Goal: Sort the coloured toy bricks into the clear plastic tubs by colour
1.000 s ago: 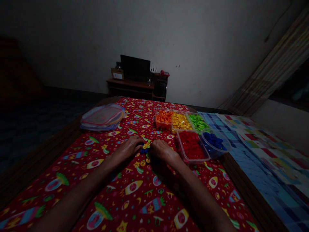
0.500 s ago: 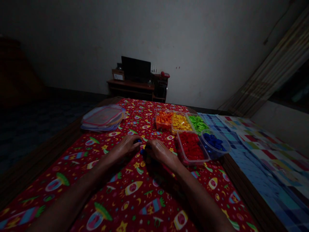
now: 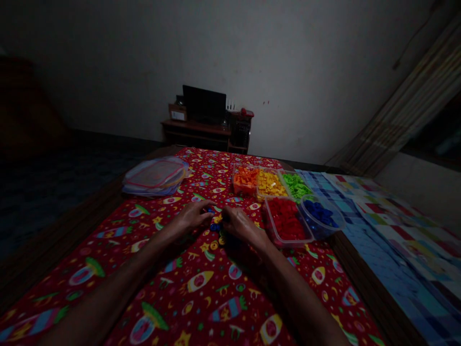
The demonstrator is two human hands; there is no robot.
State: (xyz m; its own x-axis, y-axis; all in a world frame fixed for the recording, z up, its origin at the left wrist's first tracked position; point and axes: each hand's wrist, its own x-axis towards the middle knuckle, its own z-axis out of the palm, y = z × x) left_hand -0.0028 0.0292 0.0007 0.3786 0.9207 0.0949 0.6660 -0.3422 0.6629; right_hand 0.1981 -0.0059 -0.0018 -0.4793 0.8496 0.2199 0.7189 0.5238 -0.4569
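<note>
My left hand reaches over the red patterned cloth, its thumb and fingers closed on a small blue toy block. Just to its right, my right hand is curled with the fingertips pointing down and inward; what they hold, if anything, is hidden in shadow. Between the two hands and slightly nearer me, another blue block lies on the cloth. The pieces are too small and dark to make out their exact shape.
Right of my hands stand clear tubs of red blocks, blue blocks, orange blocks, yellow blocks and green blocks. Stacked plastic lids lie at left. Beyond is a desk with a monitor.
My hands stay close together, with small finger movements. The blue piece between them shows more now, and the left hand's block has shifted slightly right. The view has moved a little.
</note>
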